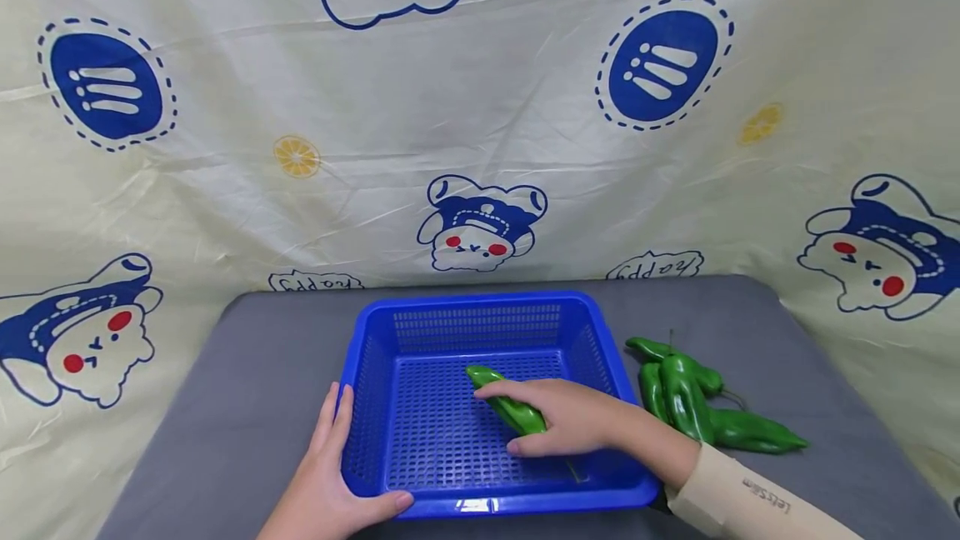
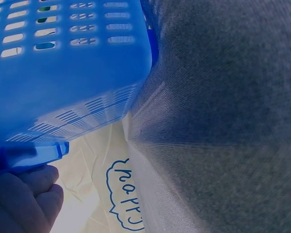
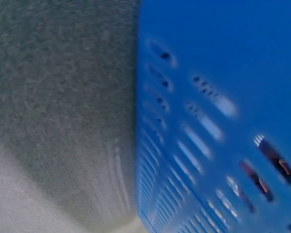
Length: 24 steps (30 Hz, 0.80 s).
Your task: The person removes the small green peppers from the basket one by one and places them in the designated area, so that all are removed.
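A blue plastic basket (image 1: 480, 506) with slotted walls and a mesh floor stands on the grey cloth. My right hand (image 1: 566, 417) reaches over its right side and holds a long green pepper (image 1: 487, 377) low inside, thumb on the near side and fingers across the top. The pepper's thin stem points toward the front right corner. My left hand (image 1: 330, 465) rests at the front left corner, with straight fingers along the left side and the thumb on the front rim. Fingers (image 2: 41, 194) also show beneath the rim in the left wrist view. The right wrist view shows mainly the basket's slotted outer wall (image 3: 223, 58).
Several green peppers (image 1: 686, 398) lie heaped on the grey tabletop (image 1: 247, 407), right of the basket, partly beneath the right forearm. A printed cream curtain (image 1: 480, 107) hangs behind the table and along its sides.
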Available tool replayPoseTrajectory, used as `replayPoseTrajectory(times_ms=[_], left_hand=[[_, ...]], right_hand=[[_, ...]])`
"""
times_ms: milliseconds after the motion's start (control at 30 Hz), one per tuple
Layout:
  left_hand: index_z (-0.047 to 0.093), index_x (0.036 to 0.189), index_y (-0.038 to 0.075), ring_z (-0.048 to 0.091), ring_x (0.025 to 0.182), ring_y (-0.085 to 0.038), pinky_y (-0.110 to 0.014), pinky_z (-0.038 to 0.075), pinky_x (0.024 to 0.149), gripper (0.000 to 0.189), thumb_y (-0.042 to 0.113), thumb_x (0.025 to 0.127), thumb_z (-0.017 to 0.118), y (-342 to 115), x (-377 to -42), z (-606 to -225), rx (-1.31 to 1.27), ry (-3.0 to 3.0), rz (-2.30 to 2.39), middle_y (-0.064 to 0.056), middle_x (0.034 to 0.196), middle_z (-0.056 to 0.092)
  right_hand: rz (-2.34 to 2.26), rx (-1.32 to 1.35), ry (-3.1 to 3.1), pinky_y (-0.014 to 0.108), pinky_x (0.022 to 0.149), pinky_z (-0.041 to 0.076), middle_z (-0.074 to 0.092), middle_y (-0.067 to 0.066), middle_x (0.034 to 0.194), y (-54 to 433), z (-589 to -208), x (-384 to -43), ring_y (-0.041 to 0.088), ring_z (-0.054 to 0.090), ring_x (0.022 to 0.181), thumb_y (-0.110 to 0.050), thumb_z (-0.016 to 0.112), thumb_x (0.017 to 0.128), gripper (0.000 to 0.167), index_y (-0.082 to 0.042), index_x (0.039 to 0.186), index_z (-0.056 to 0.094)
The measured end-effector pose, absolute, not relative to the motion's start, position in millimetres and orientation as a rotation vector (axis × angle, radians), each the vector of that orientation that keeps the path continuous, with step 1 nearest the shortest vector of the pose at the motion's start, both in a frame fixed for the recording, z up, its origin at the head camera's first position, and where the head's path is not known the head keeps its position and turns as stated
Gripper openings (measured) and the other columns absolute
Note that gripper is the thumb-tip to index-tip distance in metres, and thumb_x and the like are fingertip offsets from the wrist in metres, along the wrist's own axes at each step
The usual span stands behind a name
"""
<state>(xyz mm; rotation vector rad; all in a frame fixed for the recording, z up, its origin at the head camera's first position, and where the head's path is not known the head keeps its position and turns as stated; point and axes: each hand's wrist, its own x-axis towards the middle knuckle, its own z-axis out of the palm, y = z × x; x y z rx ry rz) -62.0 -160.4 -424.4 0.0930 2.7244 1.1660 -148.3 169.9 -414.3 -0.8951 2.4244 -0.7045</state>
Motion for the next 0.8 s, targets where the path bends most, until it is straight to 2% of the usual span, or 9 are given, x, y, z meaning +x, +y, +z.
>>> replayPoseTrajectory(times_ms=[200, 433, 567, 800], left_hand=[[-0.006, 0.161, 0.023, 0.016, 0.148, -0.053, -0.071, 0.035, 0.104, 0.138, 0.060, 0.064, 0.085, -162, -59, -426, 0.095, 2.751, 1.151, -0.011, 0.168, -0.008], [-0.004, 0.161, 0.023, 0.020, 0.146, -0.054, -0.071, 0.038, 0.102, 0.139, 0.060, 0.062, 0.086, -163, -56, -428, 0.129, 2.801, 1.152, -0.011, 0.168, -0.005], [-0.003, 0.161, 0.022, 0.022, 0.145, -0.054, -0.072, 0.037, 0.102, 0.139, 0.059, 0.062, 0.087, -162, -56, -429, 0.154, 2.823, 1.161, -0.012, 0.168, -0.004], [-0.004, 0.161, 0.023, 0.019, 0.147, -0.053, -0.071, 0.035, 0.104, 0.139, 0.060, 0.063, 0.086, -160, -59, -426, 0.143, 2.790, 1.161, -0.012, 0.168, -0.006]], right_hand=[[-0.789, -0.827, 2.443, 0.025, 0.064, 0.051, 0.061, -0.004, 0.123, 175, -399, -142, 0.008, 0.058, 0.088, -0.051, 0.071, 0.086, 0.070, -0.059, 0.143, 0.031], [-0.868, -0.774, 2.498, 0.028, 0.058, 0.053, 0.058, -0.001, 0.107, 195, -381, -138, 0.012, 0.058, 0.080, -0.050, 0.075, 0.083, 0.076, -0.050, 0.147, 0.033], [-0.904, -0.709, 2.511, 0.029, 0.059, 0.054, 0.057, 0.000, 0.107, 206, -375, -136, 0.015, 0.058, 0.081, -0.050, 0.077, 0.081, 0.079, -0.053, 0.145, 0.031], [-1.013, -0.656, 2.512, 0.031, 0.061, 0.056, 0.054, 0.009, 0.117, 229, -370, -134, 0.017, 0.059, 0.083, -0.043, 0.081, 0.080, 0.086, -0.046, 0.148, 0.029]])
